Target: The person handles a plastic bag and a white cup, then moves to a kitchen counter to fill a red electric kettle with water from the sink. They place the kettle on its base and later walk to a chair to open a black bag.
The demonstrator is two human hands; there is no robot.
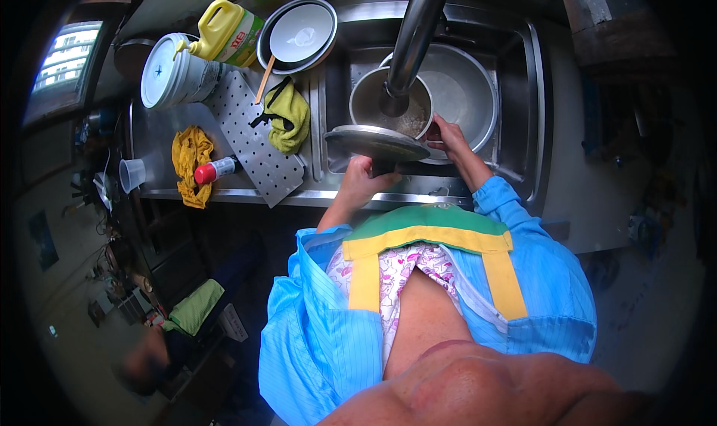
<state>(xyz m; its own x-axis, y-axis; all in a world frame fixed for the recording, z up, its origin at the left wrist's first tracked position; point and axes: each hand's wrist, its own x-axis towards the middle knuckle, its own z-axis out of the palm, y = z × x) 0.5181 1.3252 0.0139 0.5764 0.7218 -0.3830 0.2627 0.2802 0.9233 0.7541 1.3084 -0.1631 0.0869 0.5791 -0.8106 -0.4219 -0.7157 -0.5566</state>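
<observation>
My left hand (363, 180) grips the dark handle of a round metal pot lid (378, 141), which is tilted at the sink's front edge. With my right hand (447, 137) I hold the right side of a metal pot (358, 98) in the stainless steel sink (512, 107). Some liquid shows in the pot under a thick metal faucet (417, 34). Behind and to the right of the pot lies a large metal basin (465, 90). The lid hides part of the pot's front.
Left of the sink are a perforated metal sheet (246, 123), a green cloth (291, 123), stacked bowls (302, 34), a yellow jug (221, 34), a white lidded bucket (168, 73), a yellow cloth (190, 154), a red-capped bottle (215, 170) and a plastic cup (133, 175).
</observation>
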